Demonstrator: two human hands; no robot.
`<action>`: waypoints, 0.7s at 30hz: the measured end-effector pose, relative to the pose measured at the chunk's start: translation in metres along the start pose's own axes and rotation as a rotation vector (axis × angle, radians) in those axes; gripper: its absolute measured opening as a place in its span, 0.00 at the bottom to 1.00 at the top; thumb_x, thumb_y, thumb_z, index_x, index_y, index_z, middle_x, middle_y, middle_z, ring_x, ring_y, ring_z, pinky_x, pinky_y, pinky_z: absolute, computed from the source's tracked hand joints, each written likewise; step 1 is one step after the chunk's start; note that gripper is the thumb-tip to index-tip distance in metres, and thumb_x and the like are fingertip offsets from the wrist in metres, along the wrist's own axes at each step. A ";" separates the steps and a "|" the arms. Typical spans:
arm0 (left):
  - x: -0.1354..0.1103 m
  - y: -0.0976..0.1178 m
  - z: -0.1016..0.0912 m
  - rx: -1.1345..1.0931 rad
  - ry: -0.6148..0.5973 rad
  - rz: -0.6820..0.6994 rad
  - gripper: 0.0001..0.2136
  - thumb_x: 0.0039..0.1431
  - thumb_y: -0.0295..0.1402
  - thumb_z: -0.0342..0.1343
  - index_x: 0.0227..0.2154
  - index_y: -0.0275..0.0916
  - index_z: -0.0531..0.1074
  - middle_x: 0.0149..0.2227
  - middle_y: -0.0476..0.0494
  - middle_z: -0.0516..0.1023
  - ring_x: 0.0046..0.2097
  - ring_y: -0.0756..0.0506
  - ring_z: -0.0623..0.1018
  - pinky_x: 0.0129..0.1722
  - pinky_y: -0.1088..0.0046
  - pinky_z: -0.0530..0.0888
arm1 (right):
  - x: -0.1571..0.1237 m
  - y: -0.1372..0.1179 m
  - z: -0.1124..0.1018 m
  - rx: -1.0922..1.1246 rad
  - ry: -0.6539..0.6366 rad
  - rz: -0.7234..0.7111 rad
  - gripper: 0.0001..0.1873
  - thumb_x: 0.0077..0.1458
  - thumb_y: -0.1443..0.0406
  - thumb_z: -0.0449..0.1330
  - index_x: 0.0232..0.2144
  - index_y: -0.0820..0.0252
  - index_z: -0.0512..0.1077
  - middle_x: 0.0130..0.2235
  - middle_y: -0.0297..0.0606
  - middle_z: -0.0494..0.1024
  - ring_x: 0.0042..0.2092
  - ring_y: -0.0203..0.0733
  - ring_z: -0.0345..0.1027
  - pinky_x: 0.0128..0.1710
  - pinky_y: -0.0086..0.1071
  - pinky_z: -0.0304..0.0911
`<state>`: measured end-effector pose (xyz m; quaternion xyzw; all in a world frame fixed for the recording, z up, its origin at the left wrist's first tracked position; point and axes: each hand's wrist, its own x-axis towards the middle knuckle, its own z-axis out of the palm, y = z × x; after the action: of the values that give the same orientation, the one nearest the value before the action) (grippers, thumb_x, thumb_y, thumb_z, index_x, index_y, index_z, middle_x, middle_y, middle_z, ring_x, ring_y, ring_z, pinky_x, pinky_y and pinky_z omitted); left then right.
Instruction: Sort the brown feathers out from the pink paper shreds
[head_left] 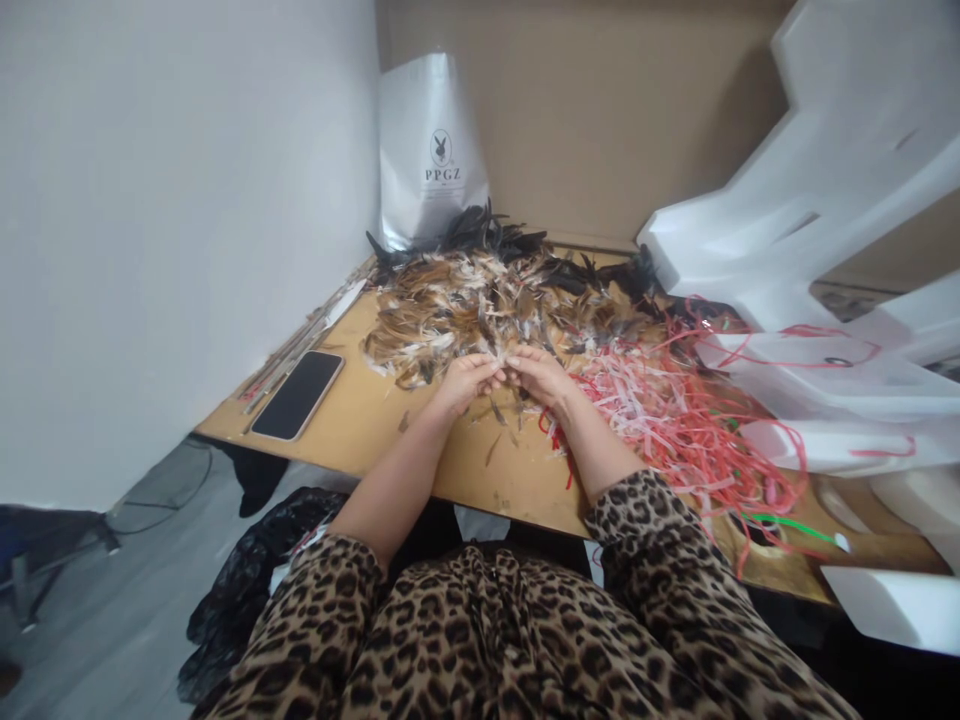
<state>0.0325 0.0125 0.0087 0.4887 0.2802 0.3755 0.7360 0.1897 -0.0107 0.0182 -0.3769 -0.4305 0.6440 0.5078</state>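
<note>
My left hand and my right hand meet fingertip to fingertip just above the front part of the table. Both are closed in a pinch on what looks like a pale feather, small and partly covered by the fingers. Directly beyond the fingertips spreads a heap of brown, white and black feathers. A few small loose feathers lie on the wood below my hands. Beside my right forearm is a tangled pile of red and pink ribbons.
A black-screened phone lies on the left of the wooden table, near thin sticks. A white bag stands at the back. Large white foam-like pieces crowd the right side. A green strip lies near the front right.
</note>
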 end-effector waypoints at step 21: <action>-0.004 -0.002 -0.006 -0.197 -0.321 -0.302 0.13 0.39 0.33 0.64 0.27 0.30 0.69 0.19 0.49 0.70 0.17 0.57 0.66 0.14 0.85 0.55 | -0.008 -0.005 0.000 -0.113 -0.167 -0.019 0.11 0.36 0.64 0.68 0.23 0.63 0.72 0.21 0.31 0.71 0.21 0.27 0.56 0.20 0.24 0.47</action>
<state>0.0261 0.0118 0.0048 0.4204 0.1916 0.2042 0.8631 0.1934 -0.0180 0.0236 -0.3461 -0.5106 0.6429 0.4541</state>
